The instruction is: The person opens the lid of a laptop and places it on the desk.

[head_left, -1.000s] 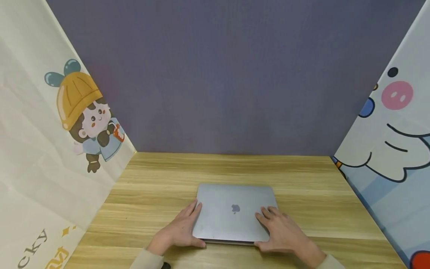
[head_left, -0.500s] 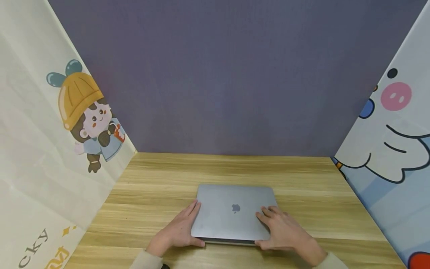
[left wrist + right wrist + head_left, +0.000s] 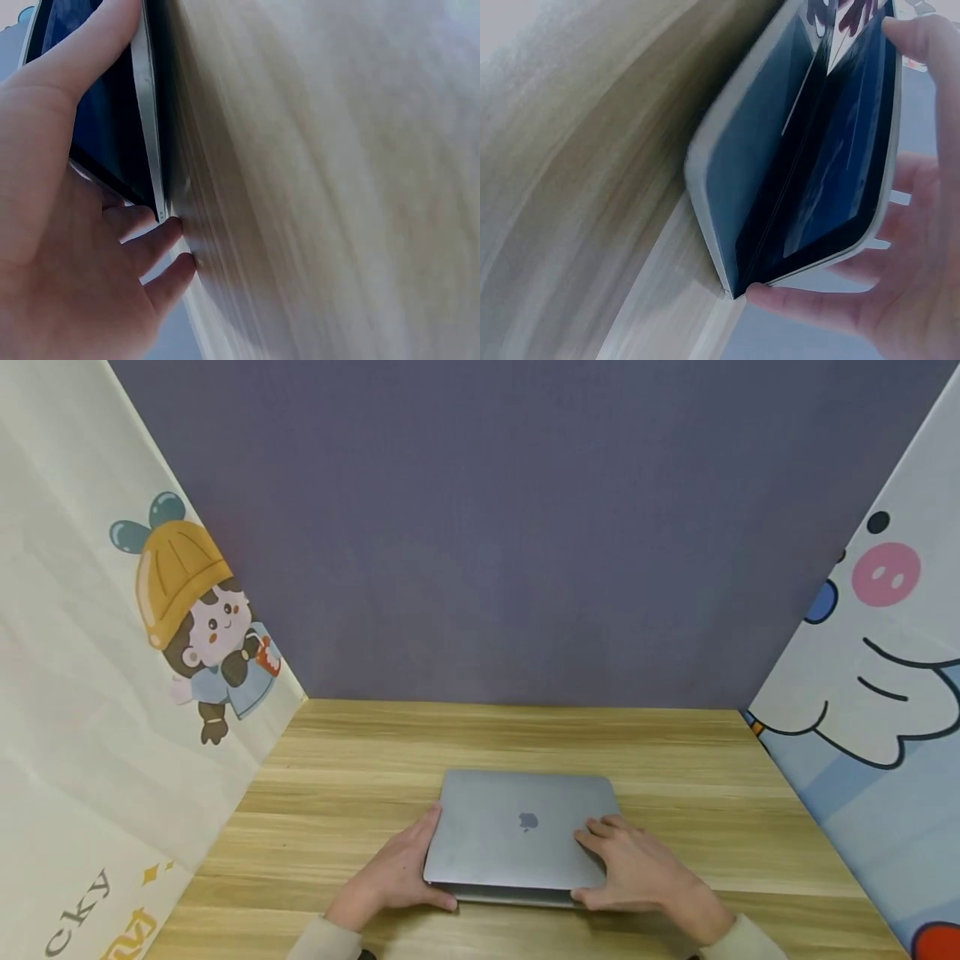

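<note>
A grey laptop [image 3: 495, 843] with an apple logo lies on the table, its lid raised slightly along the near edge. My left hand [image 3: 393, 872] holds its left front corner, fingers along the side and thumb at the front edge. In the left wrist view, fingertips of the left hand [image 3: 67, 247] touch the table beside the corner. My right hand [image 3: 641, 872] grips the lid at the right front corner, fingers on top and thumb under the front edge. The right wrist view shows a dark blue screen [image 3: 840, 172] inside the partly lifted lid.
The wood-grain table [image 3: 352, 760] extends around the laptop on all sides. A dark grey panel [image 3: 480, 527] stands behind it. A cream sheet with a cartoon child [image 3: 206, 610] borders the left; a blue-and-white cartoon sheet [image 3: 862, 710] borders the right.
The lid's near edge has risen a little, widening the dark gap at the front. My right hand has lifted slightly with it; the left hand has stayed nearly in place.
</note>
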A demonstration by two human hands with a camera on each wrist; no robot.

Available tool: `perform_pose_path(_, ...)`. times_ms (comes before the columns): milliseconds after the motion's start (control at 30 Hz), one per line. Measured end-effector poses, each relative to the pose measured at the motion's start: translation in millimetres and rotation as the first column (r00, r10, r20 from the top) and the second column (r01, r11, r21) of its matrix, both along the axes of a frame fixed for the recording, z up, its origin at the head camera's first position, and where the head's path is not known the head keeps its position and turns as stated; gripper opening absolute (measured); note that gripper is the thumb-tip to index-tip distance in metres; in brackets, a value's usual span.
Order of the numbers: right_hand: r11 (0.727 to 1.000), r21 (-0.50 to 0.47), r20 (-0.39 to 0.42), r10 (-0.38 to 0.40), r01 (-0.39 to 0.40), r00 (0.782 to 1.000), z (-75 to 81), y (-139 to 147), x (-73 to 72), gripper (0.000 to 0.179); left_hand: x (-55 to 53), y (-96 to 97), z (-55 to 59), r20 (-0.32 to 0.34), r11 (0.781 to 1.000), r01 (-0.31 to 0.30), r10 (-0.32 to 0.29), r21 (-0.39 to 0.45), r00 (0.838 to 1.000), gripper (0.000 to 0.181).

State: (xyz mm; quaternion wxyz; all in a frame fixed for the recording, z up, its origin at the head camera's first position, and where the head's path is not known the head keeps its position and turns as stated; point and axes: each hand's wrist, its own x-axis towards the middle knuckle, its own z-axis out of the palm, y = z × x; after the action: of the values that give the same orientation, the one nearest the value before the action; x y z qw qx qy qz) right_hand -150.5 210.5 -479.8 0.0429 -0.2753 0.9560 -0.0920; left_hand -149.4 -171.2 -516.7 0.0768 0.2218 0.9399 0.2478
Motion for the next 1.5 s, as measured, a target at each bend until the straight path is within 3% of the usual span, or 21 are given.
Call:
perform_pose_path(367, 1.0, -0.005, -0.03, 0.014, -0.015, 0.999, 1.3, 1.6, -1.2, 0.089, 0.8, -0.3, -7.1, -0.024, 1.0, -0.01, 0.01, 0.027, 1.0, 0.151)
perform_pose_path(567, 0.999, -0.044, -0.028, 0.008, -0.01, 1.0, 6.1, 5.0, -0.9, 0.085, 1.9, 1.3, -9.6, -0.041, 0.999, 0.01, -0.009, 0.035, 0.999, 0.145)
perform_pose_path(1033, 0.999, -0.047, 0.019, 0.0, 0.0, 1.0, 19.7, 2.4, -7.6, 0.082, -0.2, 2.1, -1.2, 0.002, 1.0, 0.015, -0.015, 0.024, 1.0, 0.136)
perform_pose_path(1500, 0.998, -0.059, -0.028, 0.024, -0.026, 0.999, 32.5, 2.9, -17.8, 0.076, 0.6, 2.2, 2.0, -0.065, 0.999, 0.025, -0.027, -0.036, 0.997, 0.131)
